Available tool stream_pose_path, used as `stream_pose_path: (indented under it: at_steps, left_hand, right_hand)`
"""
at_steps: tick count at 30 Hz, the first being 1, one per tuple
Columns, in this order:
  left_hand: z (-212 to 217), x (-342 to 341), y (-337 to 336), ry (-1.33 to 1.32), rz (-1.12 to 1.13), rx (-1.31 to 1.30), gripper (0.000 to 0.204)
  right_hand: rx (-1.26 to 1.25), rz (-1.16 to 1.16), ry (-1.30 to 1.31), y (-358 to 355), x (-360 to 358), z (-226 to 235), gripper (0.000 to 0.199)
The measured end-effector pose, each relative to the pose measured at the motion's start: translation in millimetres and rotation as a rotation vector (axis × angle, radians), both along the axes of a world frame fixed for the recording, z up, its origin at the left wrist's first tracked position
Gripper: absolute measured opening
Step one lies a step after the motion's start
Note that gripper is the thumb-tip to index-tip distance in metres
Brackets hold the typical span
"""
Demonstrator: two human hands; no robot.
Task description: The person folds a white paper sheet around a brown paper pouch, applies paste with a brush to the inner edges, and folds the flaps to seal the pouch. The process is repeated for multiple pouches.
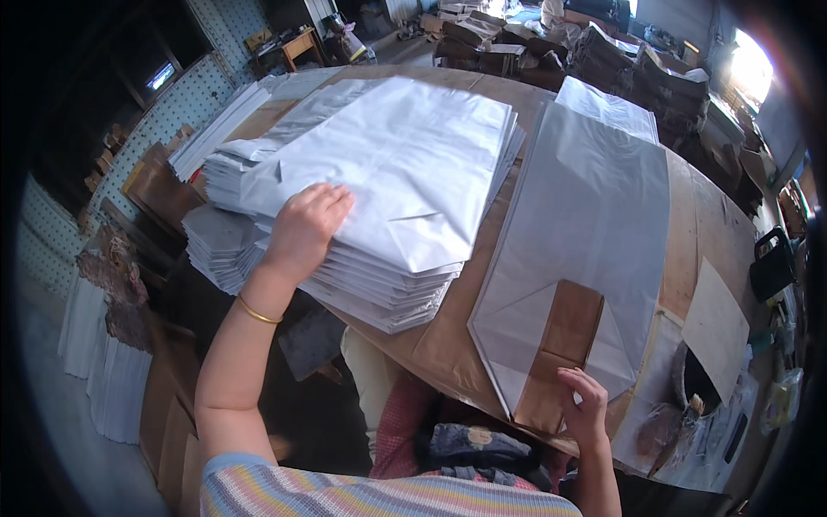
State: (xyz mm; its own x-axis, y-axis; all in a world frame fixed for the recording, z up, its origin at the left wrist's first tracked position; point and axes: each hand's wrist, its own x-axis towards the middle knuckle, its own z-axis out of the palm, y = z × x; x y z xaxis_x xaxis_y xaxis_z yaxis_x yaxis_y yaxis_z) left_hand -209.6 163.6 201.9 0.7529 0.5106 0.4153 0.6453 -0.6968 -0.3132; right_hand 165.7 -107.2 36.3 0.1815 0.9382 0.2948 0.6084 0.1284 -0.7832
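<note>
Hands first: we've got our left hand mid-left in the frame, fingers together and curled flat onto the top sheet of a thick stack of silvery-white paper bags. Our right hand sits at the bottom right, fingertips loosely bent and pressing the brown folded bottom flap of a single flattened bag lying just right of the stack. Both rest on the brown worktable. Gold bangle on our left wrist.
</note>
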Motion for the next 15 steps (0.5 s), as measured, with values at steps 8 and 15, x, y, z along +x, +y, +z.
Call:
stream_pose_path:
  at_steps: [8, 15]
  left_hand:
    - [-16.7, 29.8, -41.1, 0.168, 0.164, 0.156, 0.038]
    - [-110.7, 163.3, -112.9, -0.053, -0.287, -0.474, 0.02]
  right_hand:
    - [-0.059, 0.002, -0.054, -12.3, 19.3, -11.6, 0.024]
    - [-0.183, -0.235, -0.422, -8.1, 95.5, -15.4, 0.053]
